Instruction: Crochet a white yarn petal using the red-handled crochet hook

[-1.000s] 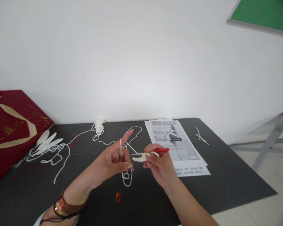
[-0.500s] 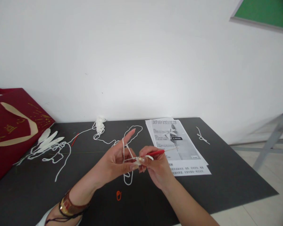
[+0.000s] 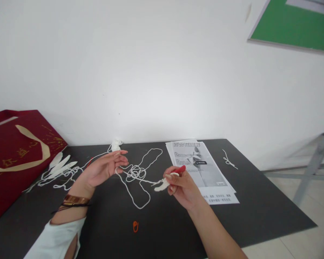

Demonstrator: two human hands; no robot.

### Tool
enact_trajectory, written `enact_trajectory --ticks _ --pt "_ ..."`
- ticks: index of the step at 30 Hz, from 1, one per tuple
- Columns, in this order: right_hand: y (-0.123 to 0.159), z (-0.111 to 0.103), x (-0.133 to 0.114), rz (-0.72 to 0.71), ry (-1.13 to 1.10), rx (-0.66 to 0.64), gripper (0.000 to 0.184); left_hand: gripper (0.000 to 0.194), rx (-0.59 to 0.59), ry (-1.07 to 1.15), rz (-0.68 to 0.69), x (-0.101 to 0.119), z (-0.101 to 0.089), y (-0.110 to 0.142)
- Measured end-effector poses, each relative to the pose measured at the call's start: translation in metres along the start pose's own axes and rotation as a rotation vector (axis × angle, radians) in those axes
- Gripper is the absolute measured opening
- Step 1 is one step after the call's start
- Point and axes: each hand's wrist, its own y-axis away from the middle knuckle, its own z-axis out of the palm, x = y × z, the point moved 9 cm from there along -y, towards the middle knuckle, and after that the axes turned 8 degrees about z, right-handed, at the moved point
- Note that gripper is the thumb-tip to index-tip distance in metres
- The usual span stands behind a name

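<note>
My right hand [image 3: 183,185] pinches a red-handled crochet hook [image 3: 180,169] together with a small white crocheted piece [image 3: 162,185]. Most of the hook is hidden by the fingers. From that piece white yarn [image 3: 136,174] runs left into loose loops lying on the dark table. My left hand [image 3: 105,168] is raised over the table, left of these loops, with its fingers stretched apart. Nothing shows in its grasp, though some yarn passes close to its fingertips. Below, an orange stitch marker [image 3: 135,226] lies on the table.
Printed sheets [image 3: 213,176] lie right of centre on the table [image 3: 248,216]. A yarn bundle [image 3: 116,145] is near the wall. At left, several white crocheted petals [image 3: 59,166] with trailing yarn rest beside a dark red bag [image 3: 13,172]. A short knotted yarn [image 3: 229,160] lies far right.
My left hand has let go of the crocheted piece and yarn and moved up and left. The yarn now lies in loops on the table. My right hand keeps the hook and piece.
</note>
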Motion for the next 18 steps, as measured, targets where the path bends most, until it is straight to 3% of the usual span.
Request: enact_trajectory --ticks 4,6,9,11,13,18 --pt "0.004 0.013 -0.008 0.03 0.073 -0.039 0.022 0.032 0.0 -0.166 -0.057 0.001 0.015 0.005" --pt "0.004 0.022 -0.011 0.047 0.129 -0.057 0.023 0.027 0.027 -0.232 0.002 0.01 0.038 0.01" --pt "0.004 0.033 -0.013 0.052 0.171 -0.068 0.023 0.037 -0.004 -0.253 0.087 0.024 0.083 0.019" --pt "0.004 0.037 -0.014 0.055 0.166 -0.076 0.023 0.041 -0.042 -0.288 0.096 0.033 0.099 0.024" --pt "0.004 0.038 -0.015 0.06 0.153 -0.085 0.023 0.037 -0.007 -0.355 0.107 0.045 0.087 0.024" --pt "0.004 0.037 -0.019 0.06 0.172 -0.092 0.021 0.037 0.033 -0.391 0.061 0.064 0.029 0.023"
